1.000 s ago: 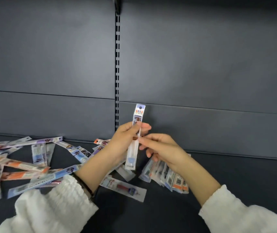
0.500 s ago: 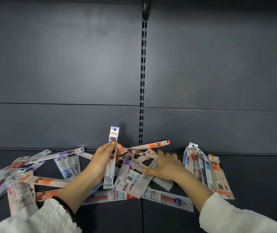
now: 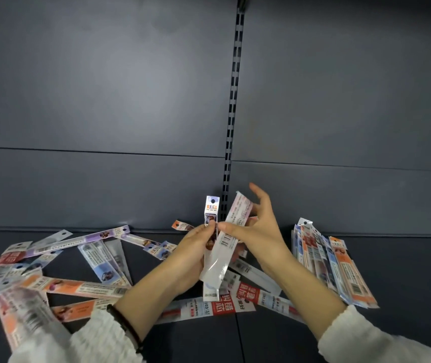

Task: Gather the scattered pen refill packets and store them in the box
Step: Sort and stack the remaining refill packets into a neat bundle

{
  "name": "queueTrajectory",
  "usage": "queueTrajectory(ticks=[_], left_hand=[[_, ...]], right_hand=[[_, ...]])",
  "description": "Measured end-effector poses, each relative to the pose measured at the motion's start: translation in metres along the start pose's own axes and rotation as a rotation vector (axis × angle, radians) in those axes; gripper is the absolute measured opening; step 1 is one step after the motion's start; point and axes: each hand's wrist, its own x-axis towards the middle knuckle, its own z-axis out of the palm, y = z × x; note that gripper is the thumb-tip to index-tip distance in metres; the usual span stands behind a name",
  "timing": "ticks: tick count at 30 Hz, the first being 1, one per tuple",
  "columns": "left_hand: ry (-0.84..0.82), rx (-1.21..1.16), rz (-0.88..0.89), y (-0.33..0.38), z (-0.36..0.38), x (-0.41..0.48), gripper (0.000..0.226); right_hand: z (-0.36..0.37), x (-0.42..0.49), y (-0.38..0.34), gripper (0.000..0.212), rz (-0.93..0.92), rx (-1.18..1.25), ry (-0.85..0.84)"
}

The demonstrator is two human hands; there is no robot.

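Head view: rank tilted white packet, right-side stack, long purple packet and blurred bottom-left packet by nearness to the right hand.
1. tilted white packet, pinched in the right hand.
2. right-side stack, to its right.
3. long purple packet, far left.
4. blurred packet, bottom-left corner.

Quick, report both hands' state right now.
Left hand: closed, gripping the upright refill packet.
Right hand: closed, pinching the tilted refill packet.
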Motion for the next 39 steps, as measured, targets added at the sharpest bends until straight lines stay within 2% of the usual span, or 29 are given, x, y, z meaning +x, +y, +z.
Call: queueTrajectory(ticks=[3,6,9,11,12,14,17,19,22,26,32,35,39], left_hand=[[-0.034,-0.042,-0.007,0.002,0.001,-0.003,0.032],[-0.046,0.005,0.002,0.004,-0.003,-0.004,0.037],[-0.071,-0.059,0.028,0.008,-0.010,-0.002,0.045],[-0.055,-0.109,0.070,0.011,-0.016,0.000,0.042],[-0.047,-0.130,0.099,0.013,-0.020,0.001,0.041],[-0.045,-0.172,0.163,0.016,-0.029,0.002,0.037],[-0.060,-0.195,0.200,0.021,-0.041,0.002,0.034],[-0.096,-0.199,0.188,0.022,-0.046,0.001,0.036],[-0.168,-0.191,0.198,0.022,-0.053,0.000,0.048],[-0.137,-0.178,0.224,0.022,-0.060,0.001,0.064],[0.020,-0.371,0.226,0.021,-0.064,0.007,0.050],[0.089,-0.285,0.175,0.018,-0.064,0.008,0.036],[0.163,-0.232,0.143,0.014,-0.059,0.008,0.024]], right_hand=[[0.007,-0.003,-0.002,0.098,-0.184,-0.200,0.028],[0.006,-0.004,-0.007,0.089,-0.222,-0.342,0.004],[-0.011,-0.002,-0.008,0.055,-0.150,-0.468,-0.022],[-0.024,-0.002,-0.004,0.031,-0.058,-0.639,-0.118],[-0.028,-0.003,0.000,0.027,-0.014,-0.738,-0.176],[-0.030,-0.006,0.009,0.034,0.042,-0.932,-0.286],[-0.024,-0.007,0.022,0.059,0.117,-1.099,-0.376],[-0.019,-0.006,0.025,0.057,0.127,-1.093,-0.348],[-0.017,-0.002,0.028,0.031,0.093,-1.015,-0.313],[-0.020,-0.003,0.028,0.024,0.125,-0.971,-0.269],[-0.021,-0.005,0.025,0.018,0.043,-0.711,-0.125],[-0.017,-0.005,0.026,0.018,-0.030,-0.591,-0.018],[-0.016,-0.003,0.028,0.022,-0.102,-0.598,0.033]])
